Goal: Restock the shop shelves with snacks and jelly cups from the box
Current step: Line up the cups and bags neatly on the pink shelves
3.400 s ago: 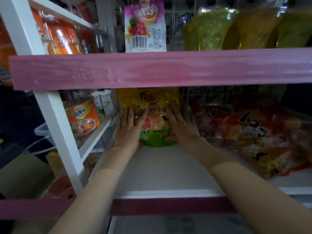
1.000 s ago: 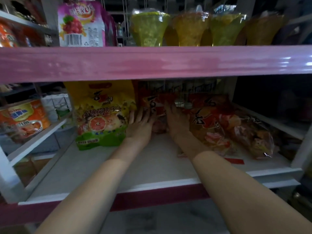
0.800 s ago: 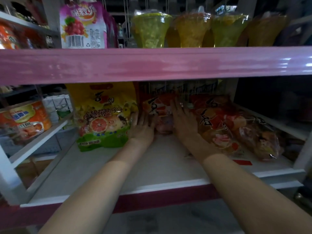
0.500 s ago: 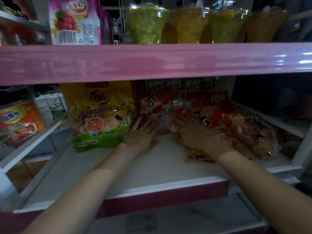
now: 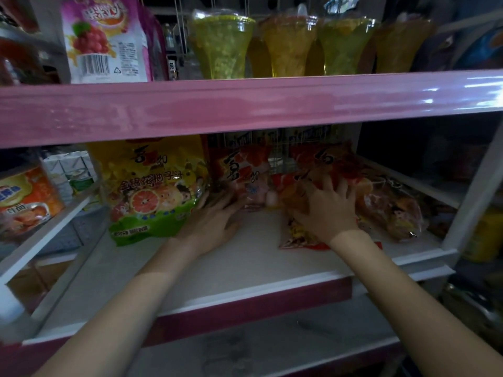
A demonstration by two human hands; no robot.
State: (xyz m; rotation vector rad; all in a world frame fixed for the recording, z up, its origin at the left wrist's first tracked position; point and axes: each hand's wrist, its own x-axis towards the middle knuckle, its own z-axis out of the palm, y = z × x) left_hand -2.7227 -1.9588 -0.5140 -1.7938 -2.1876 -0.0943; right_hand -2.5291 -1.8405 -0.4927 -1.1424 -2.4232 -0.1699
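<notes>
The white shelf point(image 5: 245, 270) under the pink rail point(image 5: 245, 104) holds the bagged snacks: a yellow bag point(image 5: 152, 186) stands upright at the left, a small red bag point(image 5: 243, 170) stands just beside it, and more red bags point(image 5: 386, 202) lie slumped toward the right. Above, four jelly cups point(image 5: 223, 47) stand in a row next to a pink pouch point(image 5: 103, 39).

The left hand point(image 5: 215, 221) lies flat, fingers straight and loose, between the yellow bag and the small red one, its fingertips reaching the red bag's foot. The right hand point(image 5: 326, 210) has its fingers spread and curled over a red bag point(image 5: 299, 235) lying flat.

Half a second ago the right hand lay lower and flatter on the shelf; it has since shifted right onto the pile. The left has barely moved.
</notes>
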